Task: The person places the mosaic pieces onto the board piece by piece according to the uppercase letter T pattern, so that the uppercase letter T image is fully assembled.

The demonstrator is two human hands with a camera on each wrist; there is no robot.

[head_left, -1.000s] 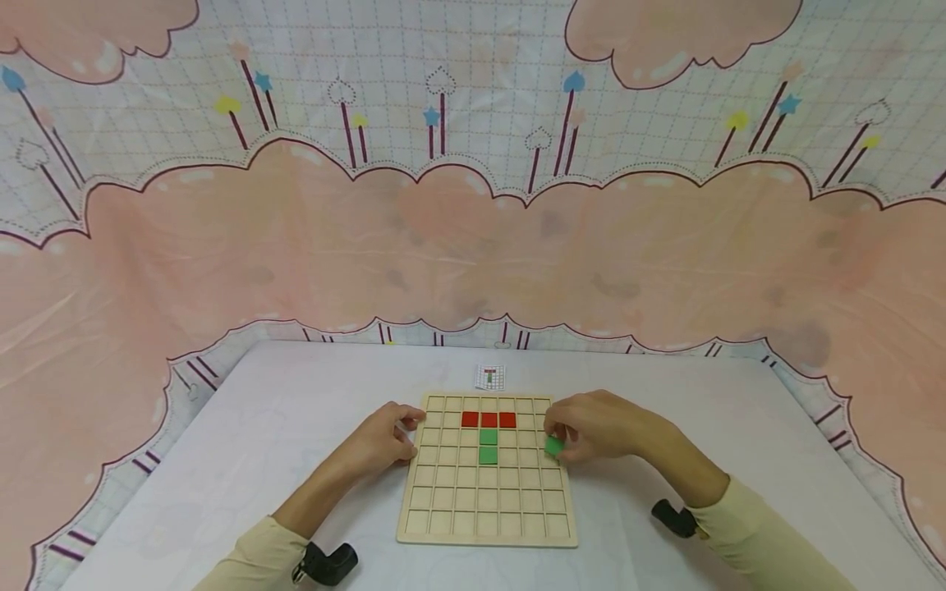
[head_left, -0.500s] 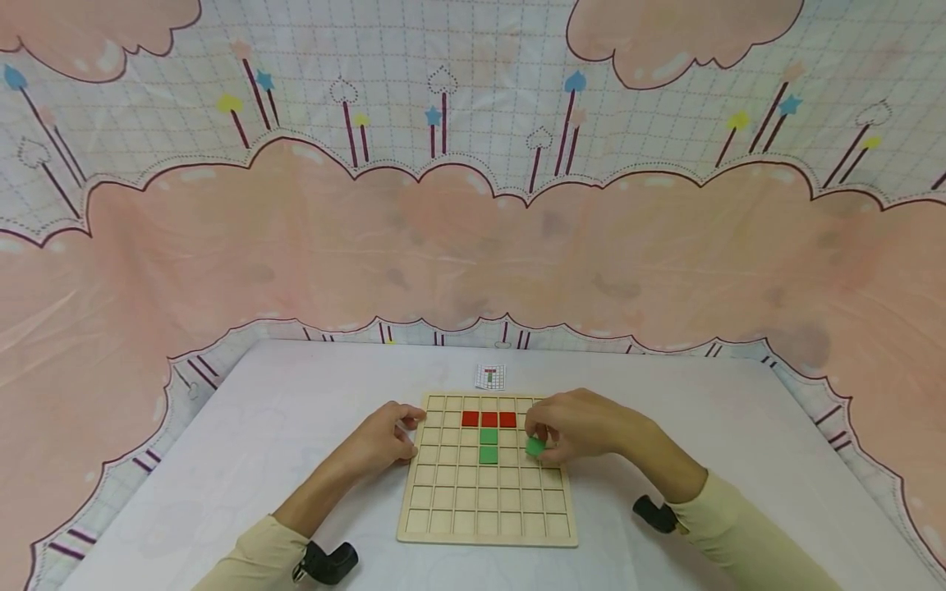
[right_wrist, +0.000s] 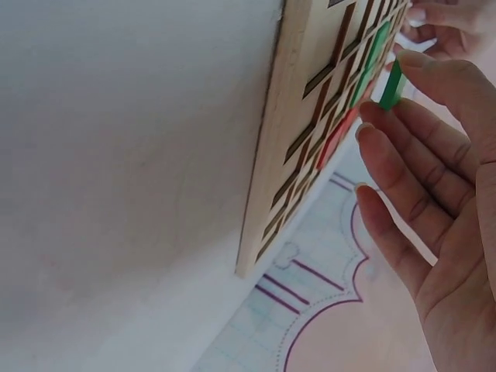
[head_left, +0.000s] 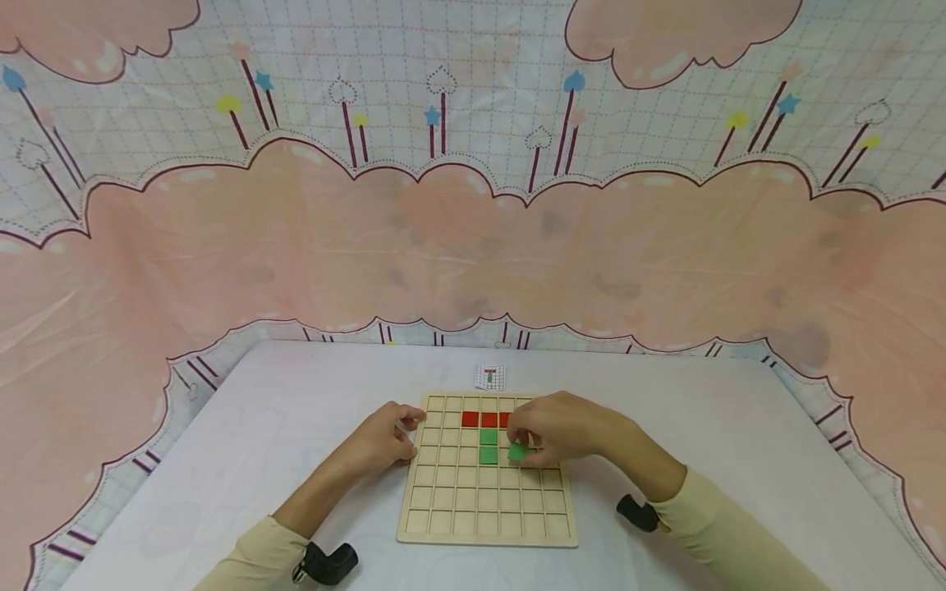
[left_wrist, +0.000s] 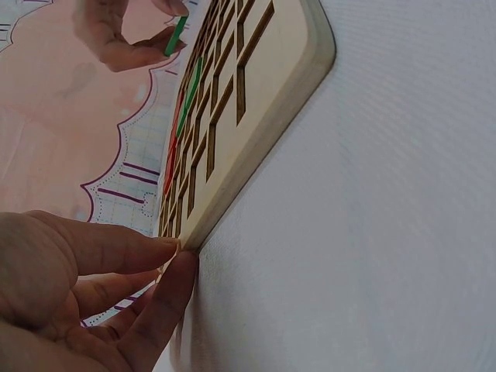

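Observation:
A wooden grid board (head_left: 488, 542) lies flat on the table, three red tiles (head_left: 489, 419) side by side in one of its upper rows. Two green tiles (head_left: 489, 446) sit in cells below the middle red one. My right hand (head_left: 565, 428) pinches a loose green tile (right_wrist: 393, 85) between thumb and fingertip, held tilted over the board right of the placed greens. It covers part of the board's right side and of the rightmost red tile. My left hand (head_left: 379, 439) holds the board's left edge with bent thumb and fingers (left_wrist: 167, 310).
A small card (head_left: 490, 377) with a red and green T pattern on a grid lies just beyond the board. The white table (head_left: 222, 460) reaches back to a patterned cloth backdrop (head_left: 473, 263). Black wrist cameras (head_left: 329, 563) sit on both sleeves.
My right hand has moved left across the board with the green tile, from the right edge to near the placed green tiles. The left hand and board have stayed put.

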